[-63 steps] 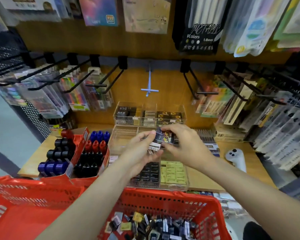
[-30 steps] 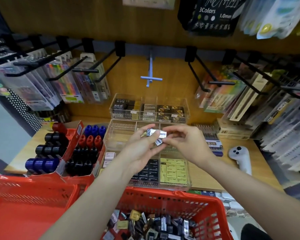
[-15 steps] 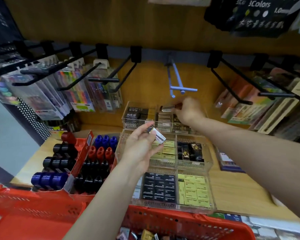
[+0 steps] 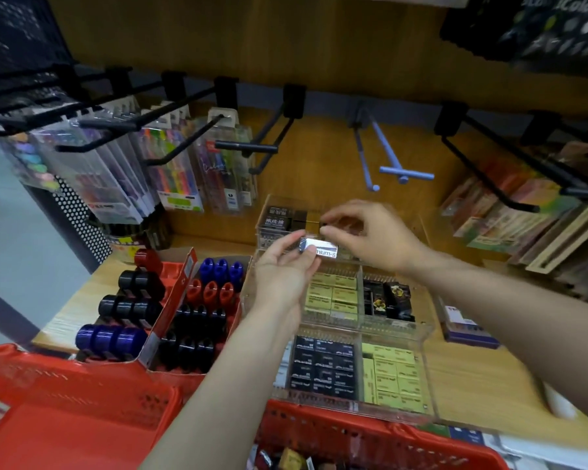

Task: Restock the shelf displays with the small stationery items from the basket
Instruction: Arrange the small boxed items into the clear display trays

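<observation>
Our left hand [image 4: 286,276] pinched the white eraser [image 4: 319,248] above the clear tiered tray [image 4: 396,329]; our right hand [image 4: 367,232], fingers curled and seemingly empty, hovered beside it. Best pass it cleanly and match the right compartment.

The right hand [image 4: 370,235] is back from the rear clear tray [image 4: 279,218], where it reached half a second ago, and now meets the left hand [image 4: 282,276], its fingertips at the white-sleeved eraser [image 4: 321,249] pinched there. The view tilts lower; the basket [image 4: 370,435] shows more.
</observation>
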